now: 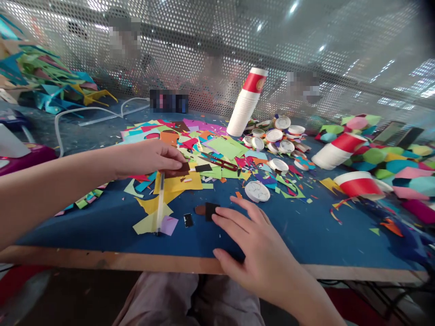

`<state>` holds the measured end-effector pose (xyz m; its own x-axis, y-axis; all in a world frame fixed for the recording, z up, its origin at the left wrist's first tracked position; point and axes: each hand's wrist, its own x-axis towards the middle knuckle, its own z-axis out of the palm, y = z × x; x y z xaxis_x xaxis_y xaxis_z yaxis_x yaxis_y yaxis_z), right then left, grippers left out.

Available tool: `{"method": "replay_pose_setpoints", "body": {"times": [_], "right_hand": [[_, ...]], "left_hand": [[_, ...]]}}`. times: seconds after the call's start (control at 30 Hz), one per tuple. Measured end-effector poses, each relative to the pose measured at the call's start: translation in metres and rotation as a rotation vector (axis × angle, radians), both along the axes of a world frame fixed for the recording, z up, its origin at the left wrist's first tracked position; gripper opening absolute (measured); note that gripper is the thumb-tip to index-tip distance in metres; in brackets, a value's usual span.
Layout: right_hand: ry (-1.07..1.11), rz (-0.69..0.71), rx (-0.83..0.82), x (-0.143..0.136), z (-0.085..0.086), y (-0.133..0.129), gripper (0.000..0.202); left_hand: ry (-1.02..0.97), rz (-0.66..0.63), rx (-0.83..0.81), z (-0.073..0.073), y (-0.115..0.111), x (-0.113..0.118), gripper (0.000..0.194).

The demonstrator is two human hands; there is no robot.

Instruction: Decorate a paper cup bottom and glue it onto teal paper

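Note:
My left hand [149, 158] reaches across the blue table [306, 226] and pinches a dark brown paper scrap [180, 170] lying on a yellow sheet [180, 182]. A clear pen [159, 201] lies just below that hand, pointing toward me. My right hand [258, 244] rests flat near the table's front edge, fingers spread, its fingertips touching a small black paper piece [211, 210]. A brown oval scrap [200, 209] lies beside that piece, and another small black bit [188, 220] sits to its left. Red-handled scissors [222, 162] lie in the paper pile beyond.
Coloured paper scraps [204, 145] cover the table's middle. A stack of red-and-white paper cups [246, 102] stands at the back, with several white lids [275, 136] near it and tipped cups [335, 149] to the right. A perforated metal screen [217, 45] rises behind.

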<state>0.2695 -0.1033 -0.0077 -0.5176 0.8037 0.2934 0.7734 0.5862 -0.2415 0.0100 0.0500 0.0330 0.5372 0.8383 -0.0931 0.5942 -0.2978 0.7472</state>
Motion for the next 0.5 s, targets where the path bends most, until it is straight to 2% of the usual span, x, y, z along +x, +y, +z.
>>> {"method": "replay_pose_setpoints", "body": {"times": [0.13, 0.23, 0.33, 0.4, 0.5], "right_hand": [[0.126, -0.027, -0.062, 0.007, 0.003, 0.005, 0.040], [0.312, -0.152, 0.091, 0.015, 0.004, 0.008, 0.033], [0.280, -0.115, 0.160, 0.017, 0.003, 0.007, 0.014], [0.173, -0.045, 0.117, 0.016, 0.001, 0.005, 0.017], [0.066, -0.031, 0.076, 0.013, -0.002, 0.000, 0.030]], "left_hand": [[-0.156, -0.062, -0.025, 0.008, -0.023, 0.022, 0.019], [-0.270, -0.071, -0.097, 0.013, -0.040, 0.043, 0.009], [-0.301, -0.121, -0.143, 0.011, -0.051, 0.056, 0.009], [-0.187, -0.194, -0.011, 0.004, -0.055, 0.057, 0.009], [0.032, -0.392, 0.304, -0.011, -0.059, 0.052, 0.011]]}}
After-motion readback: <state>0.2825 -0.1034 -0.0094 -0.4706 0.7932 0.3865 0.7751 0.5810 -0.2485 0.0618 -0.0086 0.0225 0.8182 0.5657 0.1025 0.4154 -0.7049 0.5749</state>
